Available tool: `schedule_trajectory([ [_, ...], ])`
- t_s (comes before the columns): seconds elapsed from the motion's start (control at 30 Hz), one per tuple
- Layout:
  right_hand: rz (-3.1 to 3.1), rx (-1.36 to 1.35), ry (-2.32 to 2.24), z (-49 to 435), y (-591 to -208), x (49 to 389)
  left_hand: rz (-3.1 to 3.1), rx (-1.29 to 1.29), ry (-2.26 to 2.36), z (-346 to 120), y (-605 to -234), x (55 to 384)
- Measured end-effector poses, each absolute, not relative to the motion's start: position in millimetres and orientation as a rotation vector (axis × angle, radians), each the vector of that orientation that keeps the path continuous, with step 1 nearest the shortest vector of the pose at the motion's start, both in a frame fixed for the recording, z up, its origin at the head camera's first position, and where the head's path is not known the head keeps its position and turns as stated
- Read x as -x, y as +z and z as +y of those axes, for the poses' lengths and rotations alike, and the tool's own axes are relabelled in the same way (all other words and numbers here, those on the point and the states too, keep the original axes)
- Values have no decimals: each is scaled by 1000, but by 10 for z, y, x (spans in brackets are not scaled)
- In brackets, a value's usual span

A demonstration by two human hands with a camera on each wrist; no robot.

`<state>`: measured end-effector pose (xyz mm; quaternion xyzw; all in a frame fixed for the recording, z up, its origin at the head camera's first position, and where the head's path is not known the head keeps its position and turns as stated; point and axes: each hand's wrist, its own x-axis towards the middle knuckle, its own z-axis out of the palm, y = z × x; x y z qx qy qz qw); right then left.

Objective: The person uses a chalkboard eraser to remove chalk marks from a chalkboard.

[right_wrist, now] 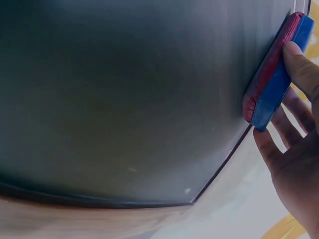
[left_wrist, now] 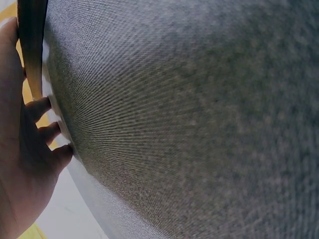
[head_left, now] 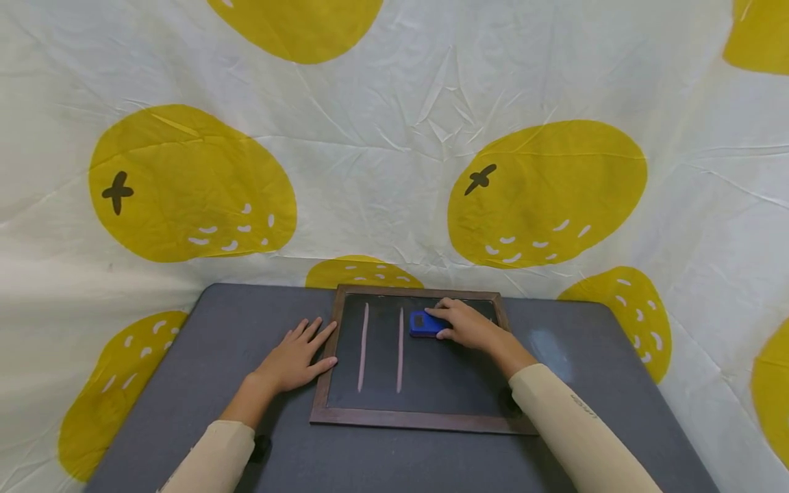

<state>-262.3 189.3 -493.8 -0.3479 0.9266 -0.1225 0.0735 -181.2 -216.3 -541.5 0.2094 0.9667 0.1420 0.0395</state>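
Note:
A wood-framed chalkboard [head_left: 370, 356] lies on the grey table, with two pale pink chalk lines on its left half, the left line [head_left: 364, 346] and the right line [head_left: 400, 349]. My right hand [head_left: 471, 326] grips a blue chalkboard eraser [head_left: 424, 324] just right of the second line, near the board's upper part. In the right wrist view the eraser [right_wrist: 279, 74] shows a red felt side against the board, thumb on one side and fingers on the other. With fingers spread, my left hand [head_left: 296, 359] rests on the table, its fingertips at the frame's left edge.
The grey table [head_left: 246, 315] extends past the board on both sides. Behind it hangs a white cloth [head_left: 382, 171] printed with large yellow fruit shapes. Small chalk specks [right_wrist: 187, 190] show near a board corner in the right wrist view.

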Motion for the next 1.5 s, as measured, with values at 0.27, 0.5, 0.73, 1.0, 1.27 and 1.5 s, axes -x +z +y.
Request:
schedule_trajectory([
  [0.27, 2795, 955, -384, 1892, -4918, 2891, 2958, -639, 433, -2157, -5416, 1827],
  [0.5, 2768, 878, -396, 1848, -4895, 3013, 2962, -642, 445, -2167, -5425, 1816],
  [0.73, 2757, 827, -384, 1821, -4884, 3065, 2953, -639, 453, -2170, -5396, 1808],
  [1.0, 2755, 827, -378, 1818, -4868, 3039, 2950, -631, 432, -2177, -5414, 1809],
  [1.27, 2776, 914, -347, 1845, -4873, 2899, 2948, -638, 426, -2175, -5399, 1793],
  [1.5, 2761, 990, -323, 1846, -4838, 2588, 2945, -654, 447, -2190, -5385, 1771],
])
